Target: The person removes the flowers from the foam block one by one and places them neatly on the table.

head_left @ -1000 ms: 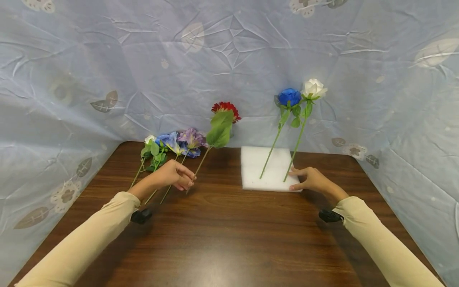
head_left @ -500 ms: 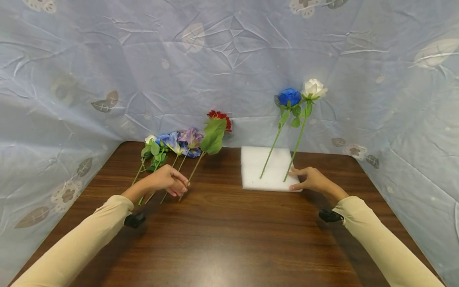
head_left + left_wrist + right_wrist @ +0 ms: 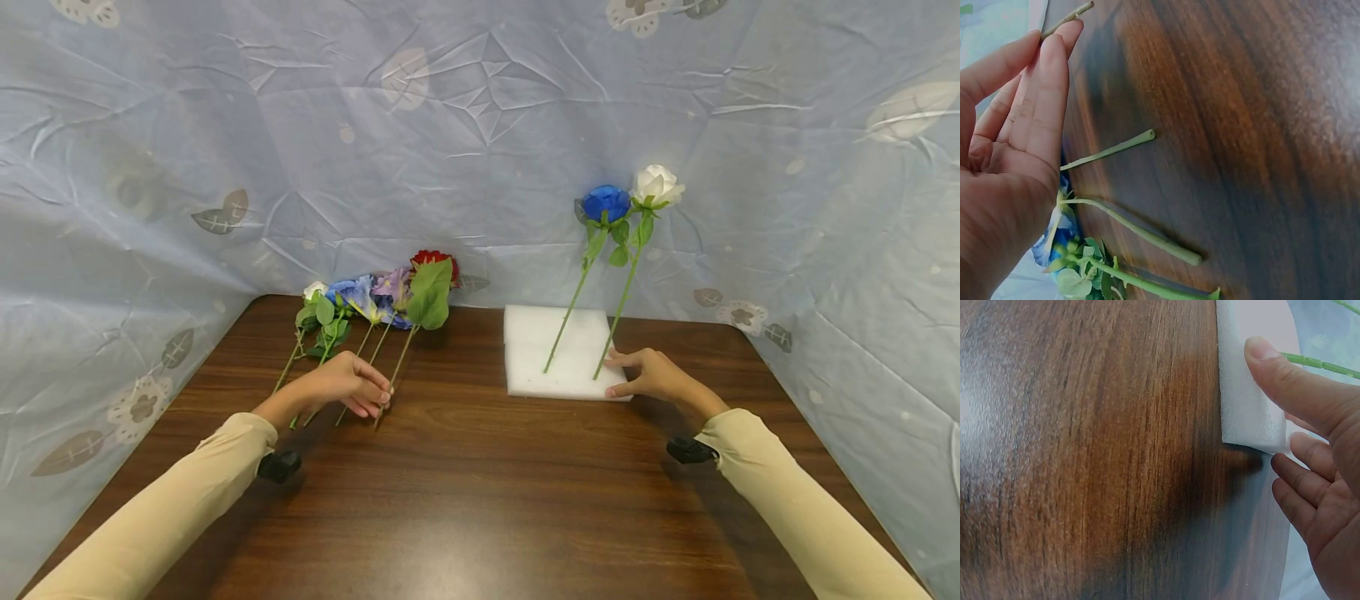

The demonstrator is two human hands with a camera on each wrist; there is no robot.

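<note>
In the head view my left hand [image 3: 348, 385] pinches the stem of a red flower [image 3: 435, 265] near its lower end. A broad green leaf [image 3: 430, 296] sits below the bloom. The left wrist view shows the stem end [image 3: 1067, 21] between thumb and fingertips, raised off the table. My right hand [image 3: 652, 375] holds the right front corner of a white foam block [image 3: 536, 354]. Its thumb [image 3: 1264, 350] lies on the block; the index fingertip is hidden in the right wrist view. A blue rose [image 3: 606, 203] and a white rose [image 3: 657, 185] stand tilted in the foam.
Left of the red flower lie a purple flower [image 3: 392, 285], a blue flower [image 3: 352, 293] and a white rose [image 3: 315, 290], stems toward me. A patterned cloth [image 3: 480, 125] hangs behind the brown wooden table [image 3: 465, 483].
My left hand has moved left and slightly down with the red flower, whose bloom has come down beside the purple flower. My right hand and the foam have stayed in place.
</note>
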